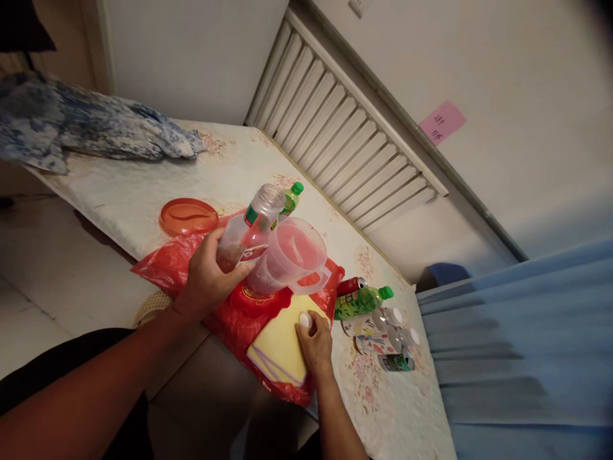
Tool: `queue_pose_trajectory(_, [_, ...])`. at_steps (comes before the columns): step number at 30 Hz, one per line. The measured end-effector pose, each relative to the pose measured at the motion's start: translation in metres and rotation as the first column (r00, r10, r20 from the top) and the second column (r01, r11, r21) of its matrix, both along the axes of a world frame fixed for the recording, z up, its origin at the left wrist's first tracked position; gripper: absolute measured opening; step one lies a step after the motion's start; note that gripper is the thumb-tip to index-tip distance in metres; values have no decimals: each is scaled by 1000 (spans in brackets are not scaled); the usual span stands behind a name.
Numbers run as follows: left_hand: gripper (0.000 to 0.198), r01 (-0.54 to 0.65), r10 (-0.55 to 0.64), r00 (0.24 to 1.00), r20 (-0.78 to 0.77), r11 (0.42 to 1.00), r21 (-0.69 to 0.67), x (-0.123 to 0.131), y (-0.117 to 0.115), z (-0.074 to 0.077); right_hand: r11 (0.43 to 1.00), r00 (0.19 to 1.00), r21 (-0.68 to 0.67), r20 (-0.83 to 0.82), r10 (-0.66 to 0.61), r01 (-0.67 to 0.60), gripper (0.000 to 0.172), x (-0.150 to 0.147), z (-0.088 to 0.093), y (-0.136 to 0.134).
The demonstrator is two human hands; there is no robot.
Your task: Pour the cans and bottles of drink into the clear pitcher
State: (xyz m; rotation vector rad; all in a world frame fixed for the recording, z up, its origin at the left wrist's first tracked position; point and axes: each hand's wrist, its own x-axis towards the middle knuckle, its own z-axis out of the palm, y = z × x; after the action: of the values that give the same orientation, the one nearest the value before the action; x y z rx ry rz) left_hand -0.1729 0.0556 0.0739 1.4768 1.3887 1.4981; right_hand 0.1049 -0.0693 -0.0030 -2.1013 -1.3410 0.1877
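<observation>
My left hand grips a clear, wide-mouthed bottle with green and red label patches. The bottle leans to the right, its mouth uncovered. Between finger and thumb, my right hand pinches a small white cap just over a folded yellow cloth with a purple edge. Beside the bottle is a translucent plastic pitcher, its handle toward the right. A red scalloped dish shows in part under the pitcher. Red plastic sheeting or a bag lies beneath these things.
An orange-red round lid lies on the floral tablecloth. A green-capped bottle stands behind the pitcher. At right lie a green bottle, a red can and several other containers. Crumpled blue-white fabric covers the far left. A radiator runs behind.
</observation>
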Motion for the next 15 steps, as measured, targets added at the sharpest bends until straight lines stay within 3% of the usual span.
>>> queue_pose_trajectory(3, [69, 67, -67, 998, -8, 998, 1, -2, -18, -4, 1000, 1000, 30, -11, 0, 0, 40, 1, 0, 0])
queue_pose_trajectory(6, [71, 212, -214, 977, 19, 976, 55, 5, -38, -16, 998, 1000, 54, -5, 28, -28, 33, 0, 2, -1])
queue_pose_trajectory(10, [72, 442, -442, 897, -30, 889, 122, 27, -64, -34, 996, 999, 78, -10, 36, -35, 26, -1, 2, -2])
queue_pose_trajectory(12, [70, 577, -573, 817, -62, 812, 92, 42, -73, -38, 995, 999, 98, -32, 24, -21, 20, 1, 1, -2])
queue_pose_trajectory(15, [70, 681, -678, 732, -63, 732, 38, 65, -82, -40, 991, 994, 132, -109, 1, 14, 18, 5, 2, -3])
